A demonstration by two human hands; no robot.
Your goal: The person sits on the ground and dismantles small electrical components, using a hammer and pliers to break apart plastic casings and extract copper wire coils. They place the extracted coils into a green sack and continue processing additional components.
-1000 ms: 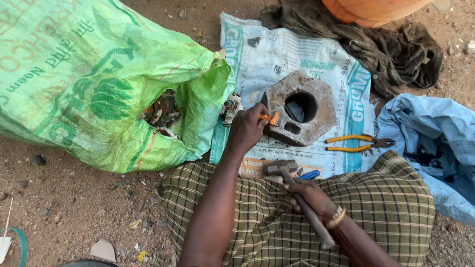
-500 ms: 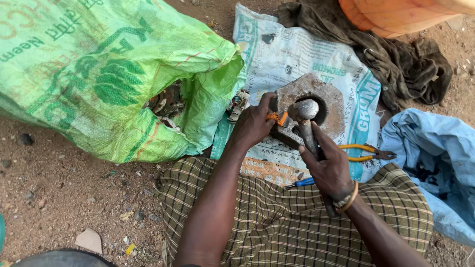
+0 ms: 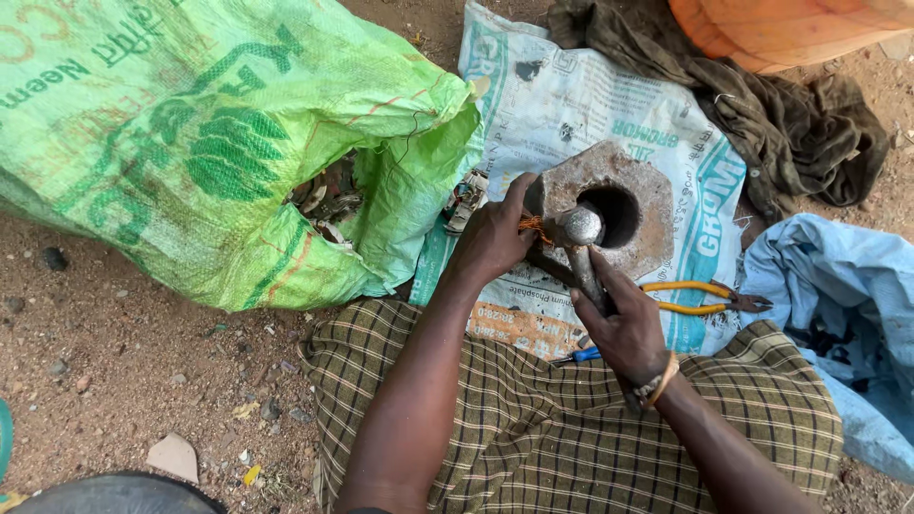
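Observation:
My right hand [image 3: 624, 324] grips a hammer [image 3: 581, 233] by its handle, and its rounded steel head rests down on the edge of a rusty metal block [image 3: 624, 205] with a round hole. My left hand [image 3: 490, 238] pinches a small piece of orange copper wire [image 3: 533, 227] against the block, right beside the hammer head. The block lies on a white printed sack [image 3: 562, 105] spread on the ground in front of my checked cloth-covered lap [image 3: 571, 419].
A large green woven sack [image 3: 190, 143] full of scrap lies open at the left. Yellow-handled pliers [image 3: 700, 295] and a blue-handled tool [image 3: 579, 355] lie on the white sack. A dark rag [image 3: 790, 114], a blue cloth [image 3: 838, 295] and an orange vessel [image 3: 790, 29] sit to the right.
My right hand lifted the hammer from my lap and brought its head down onto the block beside the wire. My left hand stayed on the block.

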